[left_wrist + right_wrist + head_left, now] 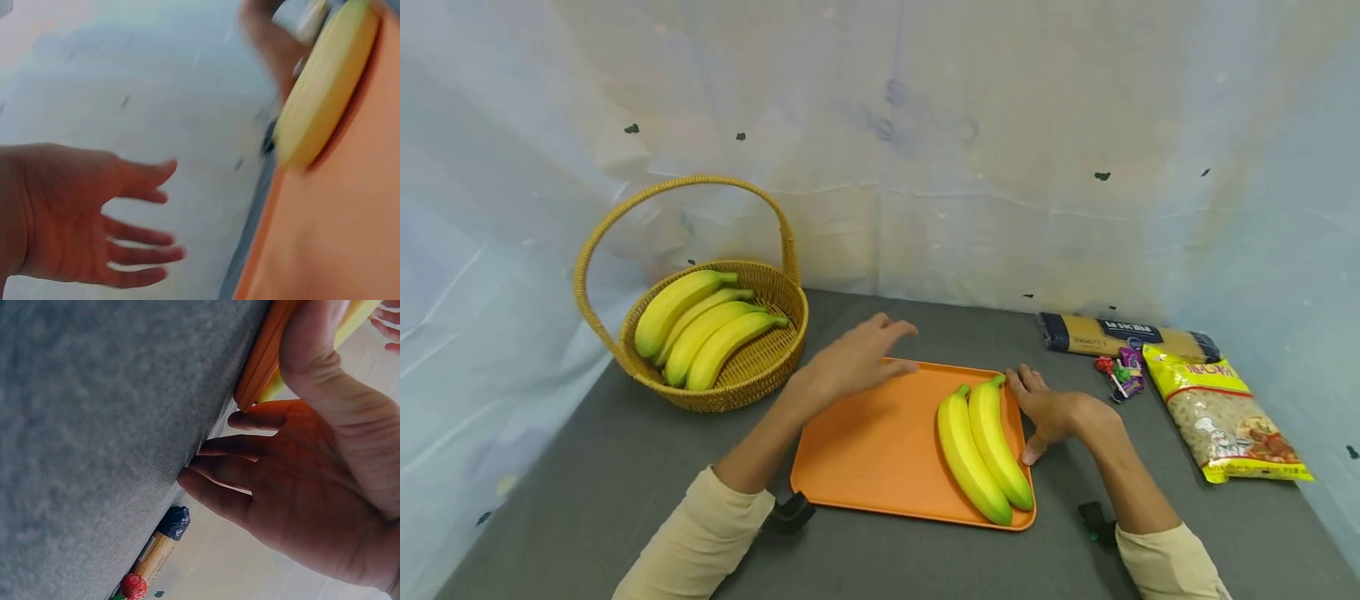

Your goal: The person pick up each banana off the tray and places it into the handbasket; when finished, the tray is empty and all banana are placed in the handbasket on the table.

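An orange tray [865,450] lies on the dark grey table with two yellow bananas, a left one [964,454] and a right one [995,437], side by side near its right end. My right hand [1051,412] is at the tray's right edge, thumb and fingers spread and relaxed; in the right wrist view the fingertips are close to the table beside the tray corner [250,387]. Over the tray's far left part hovers my left hand [859,354], fingers extended and apart. Nothing is in its palm [69,215] in the left wrist view.
At the back left stands a wicker basket [775,375] with a tall handle, holding several bananas [703,333]. On the right lie a pasta packet [1097,333], wrapped lollipops [1127,375] and a yellow bag [1225,417]. Behind the table hangs a pale plastic sheet [925,167].
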Motion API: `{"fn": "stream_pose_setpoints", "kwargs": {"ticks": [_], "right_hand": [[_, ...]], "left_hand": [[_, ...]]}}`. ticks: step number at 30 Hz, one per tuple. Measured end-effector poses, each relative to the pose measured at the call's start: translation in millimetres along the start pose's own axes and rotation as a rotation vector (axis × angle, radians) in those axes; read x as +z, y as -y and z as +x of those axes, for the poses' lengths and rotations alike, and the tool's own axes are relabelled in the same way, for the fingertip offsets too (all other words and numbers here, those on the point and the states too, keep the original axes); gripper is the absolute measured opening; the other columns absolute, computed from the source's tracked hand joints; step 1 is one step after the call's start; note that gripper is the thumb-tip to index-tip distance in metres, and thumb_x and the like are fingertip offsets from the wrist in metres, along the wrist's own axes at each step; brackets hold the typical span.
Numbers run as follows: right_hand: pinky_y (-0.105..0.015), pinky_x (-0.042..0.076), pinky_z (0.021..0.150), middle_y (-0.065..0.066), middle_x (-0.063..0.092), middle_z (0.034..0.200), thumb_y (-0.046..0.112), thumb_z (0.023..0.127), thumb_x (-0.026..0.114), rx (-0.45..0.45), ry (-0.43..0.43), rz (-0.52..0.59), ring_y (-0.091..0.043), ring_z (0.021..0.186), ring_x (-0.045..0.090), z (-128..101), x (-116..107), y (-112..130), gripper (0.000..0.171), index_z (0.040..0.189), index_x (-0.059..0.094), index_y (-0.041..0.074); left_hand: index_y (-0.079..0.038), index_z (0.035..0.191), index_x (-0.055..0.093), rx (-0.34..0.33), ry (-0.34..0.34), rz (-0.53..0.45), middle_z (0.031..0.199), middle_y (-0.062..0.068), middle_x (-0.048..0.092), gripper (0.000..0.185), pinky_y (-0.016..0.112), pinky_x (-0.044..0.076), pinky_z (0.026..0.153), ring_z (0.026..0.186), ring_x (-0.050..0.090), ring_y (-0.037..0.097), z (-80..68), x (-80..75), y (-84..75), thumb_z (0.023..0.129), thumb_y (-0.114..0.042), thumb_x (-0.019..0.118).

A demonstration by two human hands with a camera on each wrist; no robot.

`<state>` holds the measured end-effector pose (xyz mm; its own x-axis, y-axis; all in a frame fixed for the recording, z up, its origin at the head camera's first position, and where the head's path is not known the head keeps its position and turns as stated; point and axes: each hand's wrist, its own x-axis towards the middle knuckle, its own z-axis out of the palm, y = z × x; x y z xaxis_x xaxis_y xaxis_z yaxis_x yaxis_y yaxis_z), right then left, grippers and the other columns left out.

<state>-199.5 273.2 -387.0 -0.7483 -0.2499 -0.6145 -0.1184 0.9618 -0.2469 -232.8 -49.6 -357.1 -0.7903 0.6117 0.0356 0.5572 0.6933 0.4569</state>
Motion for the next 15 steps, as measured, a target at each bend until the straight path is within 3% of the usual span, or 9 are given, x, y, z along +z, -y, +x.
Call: {"fn": "stream_pose_setpoints", "kwargs": {"ticks": [4, 7, 8, 10, 13, 15], "right_hand": [[-0.076, 0.011, 0.123, -0.034, -0.012, 0.171, 0.040, 0.072, 0.092, 0.007, 0.001, 0.004, -0.055, 0.159, -0.007, 0, -2, 2, 0.139, 0.166, -0.001, -0.004], [-0.077, 0.009, 0.123, -0.034, -0.012, 0.171, 0.045, 0.070, 0.092, 0.018, 0.010, 0.000, -0.054, 0.160, -0.007, 2, -4, 1, 0.143, 0.167, -0.002, -0.002], [-0.077, 0.009, 0.123, -0.033, -0.012, 0.171, 0.045, 0.070, 0.092, 0.020, 0.010, -0.001, -0.054, 0.160, -0.006, 2, -4, 1, 0.143, 0.167, -0.001, -0.002], [-0.077, 0.009, 0.123, -0.033, -0.011, 0.171, 0.046, 0.070, 0.092, 0.022, 0.011, -0.007, -0.054, 0.160, -0.006, 3, -3, 0, 0.143, 0.167, -0.001, -0.002], [-0.078, 0.009, 0.122, -0.034, -0.011, 0.171, 0.047, 0.069, 0.093, 0.010, 0.002, 0.000, -0.055, 0.159, -0.006, 7, 0, -6, 0.144, 0.167, 0.000, -0.001], [-0.078, 0.010, 0.121, -0.032, -0.012, 0.172, 0.053, 0.066, 0.092, 0.005, 0.006, -0.003, -0.054, 0.160, -0.006, 13, 3, -14, 0.148, 0.168, -0.002, 0.002]], "left_hand": [[-0.025, 0.155, 0.050, 0.128, 0.243, 0.013, 0.148, 0.011, 0.056, 0.058, 0.043, 0.056, 0.101, 0.123, 0.064, 0.026, 2.5, 23.4, -28.4, 0.103, -0.047, 0.062], [-0.031, 0.156, 0.049, 0.184, 0.377, 0.081, 0.144, 0.009, 0.058, 0.059, 0.033, 0.055, 0.094, 0.111, 0.064, 0.017, 2.9, 38.5, -39.1, 0.102, -0.053, 0.060], [-0.033, 0.156, 0.049, 0.188, 0.413, 0.097, 0.146, 0.009, 0.058, 0.060, 0.034, 0.055, 0.096, 0.115, 0.063, 0.017, 3.0, 42.8, -41.9, 0.102, -0.054, 0.059], [-0.037, 0.156, 0.048, 0.173, 0.461, 0.125, 0.145, 0.007, 0.058, 0.060, 0.034, 0.054, 0.097, 0.117, 0.062, 0.017, 2.2, 50.4, -46.5, 0.100, -0.057, 0.059], [-0.042, 0.151, 0.051, 0.122, 0.474, 0.139, 0.140, 0.005, 0.061, 0.056, 0.035, 0.054, 0.094, 0.119, 0.061, 0.017, 0.3, 57.5, -50.9, 0.098, -0.060, 0.059], [-0.040, 0.144, 0.056, 0.092, 0.456, 0.118, 0.120, 0.003, 0.068, 0.049, 0.031, 0.053, 0.080, 0.100, 0.064, 0.016, -1.0, 59.6, -51.6, 0.099, -0.058, 0.058]]}}
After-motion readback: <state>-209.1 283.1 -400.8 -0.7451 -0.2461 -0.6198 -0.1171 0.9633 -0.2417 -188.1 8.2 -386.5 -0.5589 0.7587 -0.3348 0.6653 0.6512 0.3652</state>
